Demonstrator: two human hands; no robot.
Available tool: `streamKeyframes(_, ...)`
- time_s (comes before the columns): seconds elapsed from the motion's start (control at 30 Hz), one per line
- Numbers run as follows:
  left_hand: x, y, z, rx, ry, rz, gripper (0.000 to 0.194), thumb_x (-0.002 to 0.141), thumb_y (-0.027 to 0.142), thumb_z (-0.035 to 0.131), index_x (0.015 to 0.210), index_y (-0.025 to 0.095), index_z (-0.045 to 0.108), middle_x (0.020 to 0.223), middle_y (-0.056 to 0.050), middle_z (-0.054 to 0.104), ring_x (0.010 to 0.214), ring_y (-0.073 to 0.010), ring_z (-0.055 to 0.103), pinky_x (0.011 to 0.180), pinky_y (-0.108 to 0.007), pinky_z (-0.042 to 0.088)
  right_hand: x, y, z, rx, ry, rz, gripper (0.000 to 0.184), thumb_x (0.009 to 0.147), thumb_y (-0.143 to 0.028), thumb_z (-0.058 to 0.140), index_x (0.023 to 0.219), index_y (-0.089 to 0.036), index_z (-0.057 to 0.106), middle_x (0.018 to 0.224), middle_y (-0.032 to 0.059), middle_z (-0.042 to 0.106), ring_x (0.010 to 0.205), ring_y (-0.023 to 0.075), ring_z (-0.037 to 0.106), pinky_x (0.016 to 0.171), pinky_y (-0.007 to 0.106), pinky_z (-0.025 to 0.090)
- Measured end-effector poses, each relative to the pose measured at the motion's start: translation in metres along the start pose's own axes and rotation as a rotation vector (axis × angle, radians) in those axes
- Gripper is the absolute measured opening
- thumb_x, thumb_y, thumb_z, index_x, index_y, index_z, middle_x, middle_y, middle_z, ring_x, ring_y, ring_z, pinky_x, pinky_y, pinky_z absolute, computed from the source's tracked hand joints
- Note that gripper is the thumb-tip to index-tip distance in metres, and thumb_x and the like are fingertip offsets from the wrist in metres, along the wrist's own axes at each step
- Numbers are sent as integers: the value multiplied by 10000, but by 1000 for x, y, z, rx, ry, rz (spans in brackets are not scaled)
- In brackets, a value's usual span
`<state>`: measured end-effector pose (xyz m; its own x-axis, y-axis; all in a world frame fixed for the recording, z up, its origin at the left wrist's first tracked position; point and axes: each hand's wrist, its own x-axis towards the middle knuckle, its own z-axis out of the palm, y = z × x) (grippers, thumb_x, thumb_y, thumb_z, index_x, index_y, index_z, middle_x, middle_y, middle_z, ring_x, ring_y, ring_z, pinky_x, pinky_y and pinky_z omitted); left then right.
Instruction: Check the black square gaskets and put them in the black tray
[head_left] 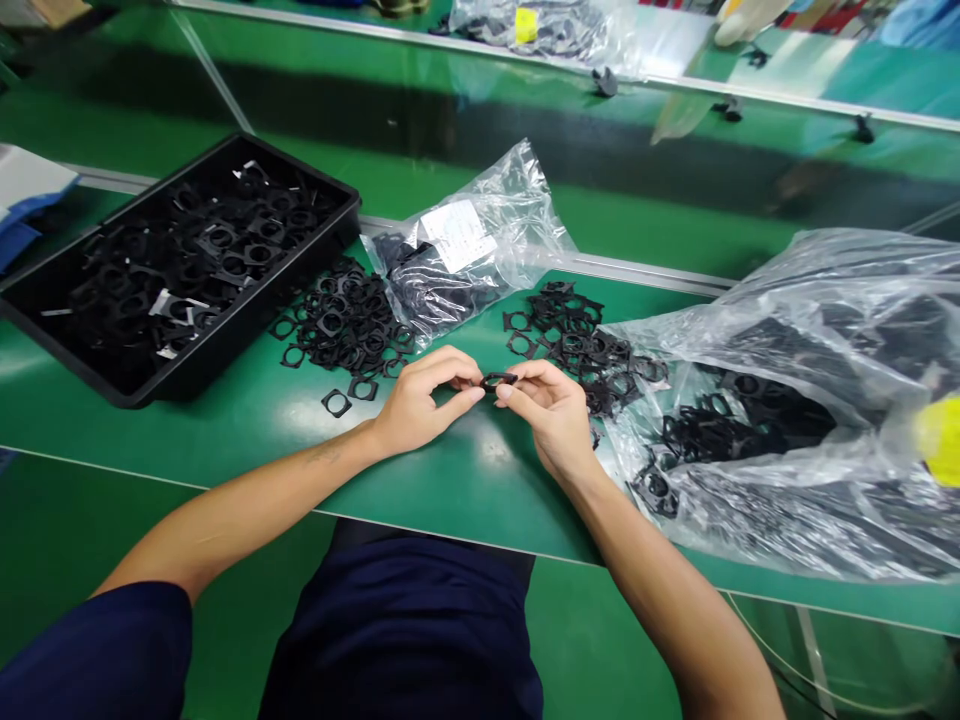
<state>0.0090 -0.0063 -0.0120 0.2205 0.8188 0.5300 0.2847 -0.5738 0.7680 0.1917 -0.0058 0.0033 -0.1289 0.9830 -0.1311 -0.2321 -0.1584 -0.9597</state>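
Note:
Both hands meet over the green table (450, 480) and pinch one small black plastic ring part (497, 381) between their fingertips. My left hand (420, 400) grips its left side, my right hand (551, 410) its right side. A loose pile of the same black parts (341, 325) lies just beyond the left hand. Another pile (577, 335) lies beyond the right hand, spilling from a large clear bag (825, 400).
A black tray (45, 310) full of black parts sits at the left. A smaller clear bag with a white label (465, 250) lies at the centre back. A yellow object (941, 435) shows at the right edge. Farther back runs a second green bench (862, 70) with bags.

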Motion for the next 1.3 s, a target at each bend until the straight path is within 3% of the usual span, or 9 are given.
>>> streamKeyframes(0.4,-1,-2,2,-40,-49,-45,120,930,276,642,886,165,653,868,-42,672,755,-125,608,691,-250,518,0,-1,-2,-39,-14,-4,345,653,-410,909,762,-204,655,778,-13,641,678,115,597,668,274,543)
streamKeyframes(0.83,-3,-5,3,-36,-244,-123,208,946,320,611,812,166,649,777,-19,608,696,-125,564,654,-242,483,0,0,0,-108,-34,-4,321,703,-433,860,763,-203,644,701,-15,661,649,122,625,643,264,532)
streamKeyframes(1.3,-3,-4,4,-32,-232,-129,229,946,346,600,817,166,657,786,-28,628,704,-135,573,661,-255,487,1,0,-1,-112,-41,-7,319,708,-434,857,772,-201,649,704,-15,670,652,126,637,642,268,528)
